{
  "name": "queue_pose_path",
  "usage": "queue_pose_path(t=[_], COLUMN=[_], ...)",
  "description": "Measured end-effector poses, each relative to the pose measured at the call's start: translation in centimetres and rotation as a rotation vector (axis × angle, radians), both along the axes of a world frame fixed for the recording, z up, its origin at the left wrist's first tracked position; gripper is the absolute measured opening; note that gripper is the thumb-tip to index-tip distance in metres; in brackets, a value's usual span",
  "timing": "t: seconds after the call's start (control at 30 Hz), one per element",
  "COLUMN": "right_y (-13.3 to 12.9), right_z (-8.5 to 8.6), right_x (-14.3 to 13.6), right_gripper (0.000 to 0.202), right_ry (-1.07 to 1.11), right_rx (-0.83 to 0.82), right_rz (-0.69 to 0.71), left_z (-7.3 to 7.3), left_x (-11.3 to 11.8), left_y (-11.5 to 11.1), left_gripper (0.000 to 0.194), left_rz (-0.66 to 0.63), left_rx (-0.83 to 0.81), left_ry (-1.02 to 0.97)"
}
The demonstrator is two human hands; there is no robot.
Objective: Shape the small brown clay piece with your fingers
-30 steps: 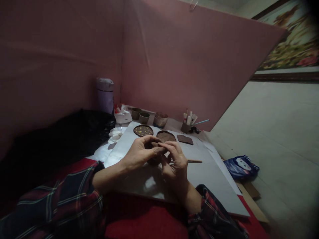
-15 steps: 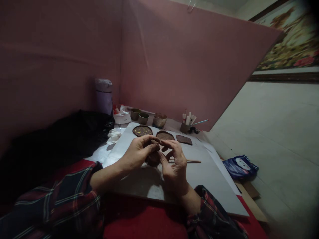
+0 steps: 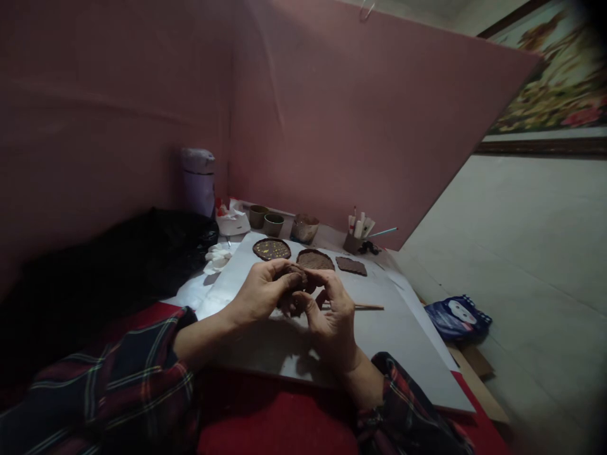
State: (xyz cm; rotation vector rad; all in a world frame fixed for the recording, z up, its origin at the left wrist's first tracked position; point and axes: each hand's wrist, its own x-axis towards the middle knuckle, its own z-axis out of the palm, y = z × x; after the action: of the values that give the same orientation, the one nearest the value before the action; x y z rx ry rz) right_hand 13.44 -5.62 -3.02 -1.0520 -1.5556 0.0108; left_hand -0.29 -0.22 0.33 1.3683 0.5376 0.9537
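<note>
A lump of dark brown clay point(image 3: 294, 278) is held between my two hands above a white board point(image 3: 389, 354). My left hand point(image 3: 263, 287) grips it from the left, thumb on top. From the right, the thumb and fingers of my right hand point(image 3: 331, 309) close on the same clay; its lower part is partly hidden. A thin wooden stick point(image 3: 367, 307) lies on the board beyond my right hand. Behind the hands are a round clay piece with yellow specks point(image 3: 271, 249), a plain rounded clay piece point(image 3: 315, 259) and a rectangular clay slab point(image 3: 351, 266).
Along the back stand two small cups point(image 3: 274, 225), a clay-smeared bowl point(image 3: 304, 229) and a holder with pens point(image 3: 353, 242). To the left are a black plastic bag point(image 3: 142, 253), crumpled white tissue point(image 3: 217, 259) and a lilac bottle point(image 3: 198, 186). A blue pouch point(image 3: 458, 319) lies at the right.
My fingers have shifted on the clay: the right fingers have drawn in closer to it and the clay has turned slightly. The things on the board lie as before.
</note>
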Motion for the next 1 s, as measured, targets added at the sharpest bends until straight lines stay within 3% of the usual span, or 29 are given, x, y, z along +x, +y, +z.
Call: queue_pose_path(t=[0.27,0.5,0.77,1.0], right_y=[0.4,0.5,0.3,0.4], right_z=[-0.2,-0.2,-0.6,-0.3], right_x=[0.1,0.1,0.1,0.0], right_gripper=[0.017,0.014,0.019,0.023], right_ry=[0.116,0.106,0.174,0.28], right_rx=[-0.149,-0.099,-0.141,-0.147], right_rz=[-0.034,-0.023,0.006,0.035], left_z=[-0.7,-0.7,0.0,-0.1], left_x=[-0.2,-0.5,-0.4,-0.2], left_y=[0.4,1.2,0.6,0.4], left_gripper=[0.057,0.04,0.054,0.054], left_rz=[-0.151,-0.236,-0.125,-0.099], left_rx=[-0.073,-0.228,-0.216,-0.127], left_ry=[-0.045,-0.135,-0.063,-0.014])
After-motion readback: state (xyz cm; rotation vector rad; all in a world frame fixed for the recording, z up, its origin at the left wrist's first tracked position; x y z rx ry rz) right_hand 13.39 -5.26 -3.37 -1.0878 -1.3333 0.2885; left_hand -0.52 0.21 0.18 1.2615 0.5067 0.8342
